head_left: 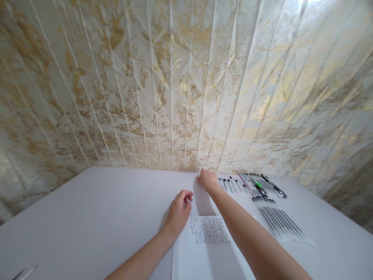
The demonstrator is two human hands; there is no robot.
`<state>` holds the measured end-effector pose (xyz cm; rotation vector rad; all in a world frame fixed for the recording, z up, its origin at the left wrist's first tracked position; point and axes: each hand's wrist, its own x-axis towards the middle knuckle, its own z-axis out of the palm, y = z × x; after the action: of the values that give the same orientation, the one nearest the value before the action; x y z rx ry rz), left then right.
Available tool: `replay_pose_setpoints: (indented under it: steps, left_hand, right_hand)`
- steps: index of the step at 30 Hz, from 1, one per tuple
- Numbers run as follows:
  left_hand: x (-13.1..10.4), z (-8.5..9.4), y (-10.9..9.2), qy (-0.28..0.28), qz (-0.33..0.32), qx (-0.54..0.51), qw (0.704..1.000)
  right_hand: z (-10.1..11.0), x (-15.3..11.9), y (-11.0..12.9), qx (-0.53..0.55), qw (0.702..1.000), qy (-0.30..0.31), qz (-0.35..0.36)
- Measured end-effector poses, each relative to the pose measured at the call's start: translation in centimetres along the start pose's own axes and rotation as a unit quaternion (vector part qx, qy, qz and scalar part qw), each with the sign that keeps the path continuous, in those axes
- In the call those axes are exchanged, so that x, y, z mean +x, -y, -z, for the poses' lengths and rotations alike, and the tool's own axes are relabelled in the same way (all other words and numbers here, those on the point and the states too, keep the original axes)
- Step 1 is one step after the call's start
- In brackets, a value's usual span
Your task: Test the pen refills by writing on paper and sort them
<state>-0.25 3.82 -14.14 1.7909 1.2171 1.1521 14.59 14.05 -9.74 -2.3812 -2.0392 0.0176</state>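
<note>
My right hand reaches to the far edge of the white table, at the left end of a row of small black-tipped pen parts. Its fingers are bent together, and whatever they hold, if anything, is hidden. Lower and to the left, my left hand rests over the table with its fingers curled and thumb close to them; a small pale spot shows at the fingertips, too small to name. Below both hands lies a white sheet of paper with dark handwriting across its upper part.
Several pens lie side by side at the back right of the table. Nearer are short black caps and a fan of thin refills. A pen-like item lies at the bottom left. A gold-patterned curtain hangs behind.
</note>
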Motion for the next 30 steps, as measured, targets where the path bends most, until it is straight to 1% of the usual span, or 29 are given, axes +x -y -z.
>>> replay_pose_setpoints:
  steps: [5,9,12,15,19,23,27,30]
  left_hand:
    - [0.1,-0.1,0.1,-0.003,-0.007,0.009,1.0]
    - [0.2,0.0,0.2,-0.008,-0.016,0.023,1.0]
    - [0.5,0.3,0.4,-0.018,-0.023,0.042,0.999]
    - [1.0,0.7,0.8,-0.035,-0.03,0.069,0.997]
    - [1.5,1.2,1.5,-0.051,-0.038,0.122,0.99]
    - [1.5,1.7,1.7,-0.031,-0.056,0.176,0.982]
    - [1.5,2.1,1.7,0.006,-0.074,0.218,0.973]
    - [1.5,2.2,1.8,0.02,-0.076,0.242,0.967]
  right_hand:
    - [0.1,-0.1,0.6,-0.004,1.0,0.01,0.006]
    - [0.3,-1.2,1.1,0.003,1.0,0.017,0.021]
    - [0.2,-3.1,1.5,0.018,0.999,0.019,0.041]
    - [-0.1,-5.8,1.8,0.043,0.996,0.017,0.074]
    - [-0.3,-9.2,1.2,0.089,0.989,0.015,0.119]
    - [-0.7,-10.6,-0.1,0.141,0.979,0.01,0.148]
    - [-1.1,-10.7,-1.1,0.18,0.971,0.005,0.157]
    - [-0.9,-10.6,-1.5,0.19,0.968,0.012,0.163]
